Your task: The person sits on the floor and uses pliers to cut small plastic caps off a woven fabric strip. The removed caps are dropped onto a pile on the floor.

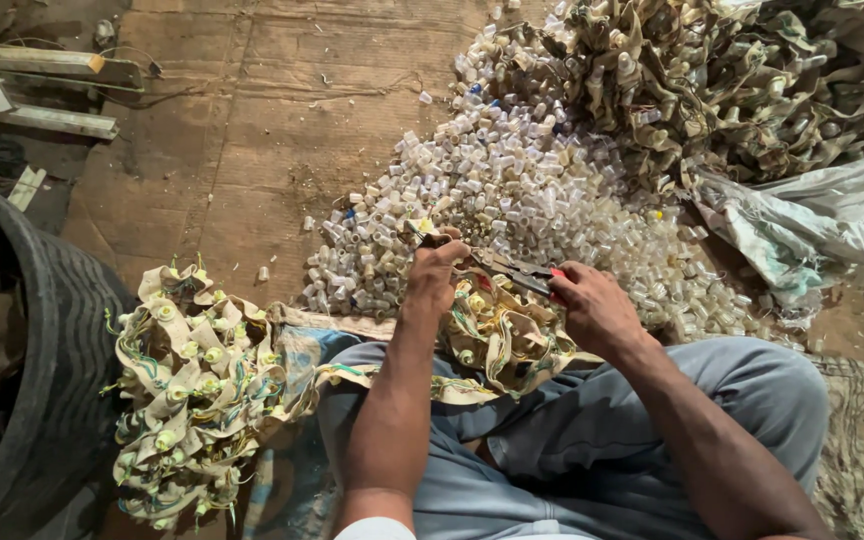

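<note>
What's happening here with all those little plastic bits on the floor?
A person sits on the floor with a strip of small lamp holders across the lap. The left hand pinches one piece while the right hand grips red-handled pliers against it. A heap of clear caps lies ahead, and a bundle of strip lies alongside.

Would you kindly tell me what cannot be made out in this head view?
- Plier jaws: hidden behind the left hand.
- Pliers handles: mostly covered by the right hand.
- Tyre: cut off by the left edge.
- Single caps in the pile: too small.
</note>
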